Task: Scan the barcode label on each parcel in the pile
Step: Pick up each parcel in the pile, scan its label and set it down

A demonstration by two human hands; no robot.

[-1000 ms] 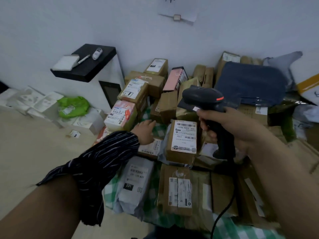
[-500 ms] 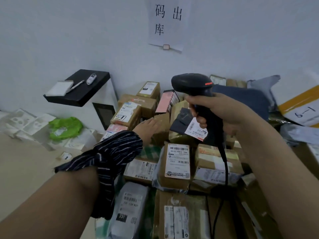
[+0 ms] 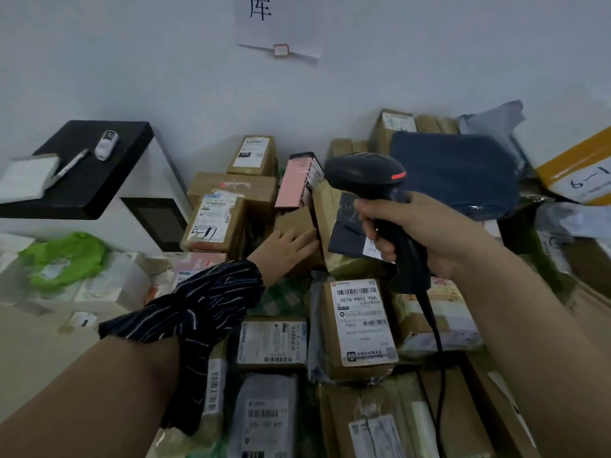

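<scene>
A pile of cardboard parcels and mailer bags covers the floor against the wall. My right hand (image 3: 426, 233) grips a black corded barcode scanner (image 3: 367, 175), held above the pile with its head pointing left. My left hand (image 3: 284, 251) reaches forward with straight fingers touching a small plain brown box (image 3: 294, 221) in the middle of the pile. Just in front lies a brown parcel (image 3: 358, 328) with a white barcode label facing up. A pink box (image 3: 296, 183) leans behind the small box.
A black shelf (image 3: 89, 180) at the left carries a pen, a white pad and a small device. A green bag (image 3: 62, 257) and white boxes lie on the floor below it. A dark blue bag (image 3: 456, 173) tops the pile at right. A paper sign (image 3: 277, 24) hangs on the wall.
My left hand has moved forward from the near parcels onto the small brown box. My right hand kept the scanner raised over the pile.
</scene>
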